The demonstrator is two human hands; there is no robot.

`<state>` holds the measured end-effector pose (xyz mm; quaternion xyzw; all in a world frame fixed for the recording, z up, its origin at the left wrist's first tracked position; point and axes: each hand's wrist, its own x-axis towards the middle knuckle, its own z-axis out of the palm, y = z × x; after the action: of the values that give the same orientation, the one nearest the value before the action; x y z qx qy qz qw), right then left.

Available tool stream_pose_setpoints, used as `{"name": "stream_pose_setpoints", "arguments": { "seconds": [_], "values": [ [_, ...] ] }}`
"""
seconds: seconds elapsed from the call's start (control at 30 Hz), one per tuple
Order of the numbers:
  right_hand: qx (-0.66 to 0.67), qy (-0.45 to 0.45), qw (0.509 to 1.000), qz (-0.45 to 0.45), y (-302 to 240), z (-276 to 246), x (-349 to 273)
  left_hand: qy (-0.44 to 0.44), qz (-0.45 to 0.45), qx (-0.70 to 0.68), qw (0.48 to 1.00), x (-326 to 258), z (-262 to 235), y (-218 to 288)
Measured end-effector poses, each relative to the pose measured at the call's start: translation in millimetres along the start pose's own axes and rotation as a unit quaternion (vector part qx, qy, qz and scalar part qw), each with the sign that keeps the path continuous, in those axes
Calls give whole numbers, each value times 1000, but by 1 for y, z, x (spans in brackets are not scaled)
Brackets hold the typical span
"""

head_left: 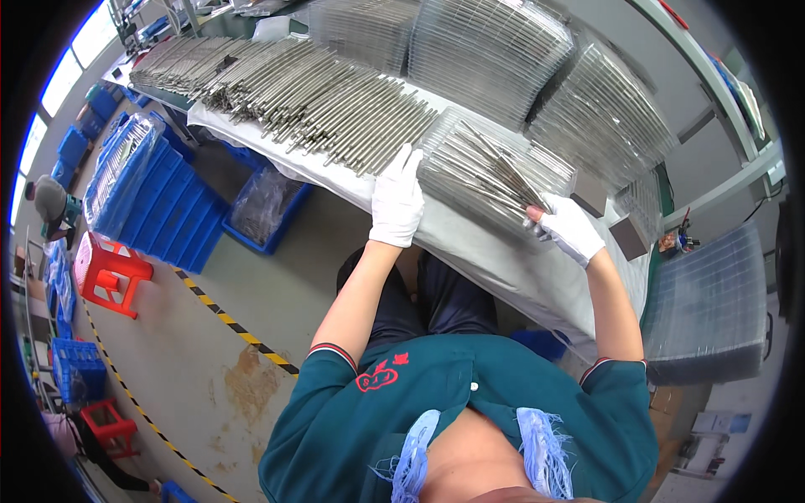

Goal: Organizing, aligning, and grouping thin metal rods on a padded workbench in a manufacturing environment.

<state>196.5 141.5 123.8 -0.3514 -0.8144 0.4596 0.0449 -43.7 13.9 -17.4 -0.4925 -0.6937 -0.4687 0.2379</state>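
My right hand (572,230), in a white glove with bare skin at a fingertip, is closed on the near ends of several thin metal rods (513,172). They fan out at a slant over a clear plastic tray (436,172), where more rods lie. My left hand (397,199), also gloved in white, rests at the tray's left edge with its fingers stretched forward and nothing seen in it. Just beyond its fingertips is the right end of a long row of loose metal rods (335,105) on the white-covered table (470,243).
Stacked clear trays (490,54) stand along the back, with more trays (599,117) at the right. Small grey-brown blocks (629,236) sit right of my right hand. Another tray stack (704,302) stands far right. Blue crates (168,197) and a red stool (113,272) are at left.
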Motion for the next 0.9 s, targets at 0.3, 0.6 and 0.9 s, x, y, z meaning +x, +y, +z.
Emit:
{"name": "stream_pose_setpoints", "arguments": {
  "seconds": [0.3,0.6,0.9],
  "values": [
    [-172,92,977,-84,19,-1,11,4,-8,-4,1000,2,-1,7],
    [-394,200,877,-187,10,11,16,0,-16,6,1000,2,-5,8],
    [-375,193,886,-193,17,8,32,-21,-21,10,1000,3,-5,8]
  ]
}}
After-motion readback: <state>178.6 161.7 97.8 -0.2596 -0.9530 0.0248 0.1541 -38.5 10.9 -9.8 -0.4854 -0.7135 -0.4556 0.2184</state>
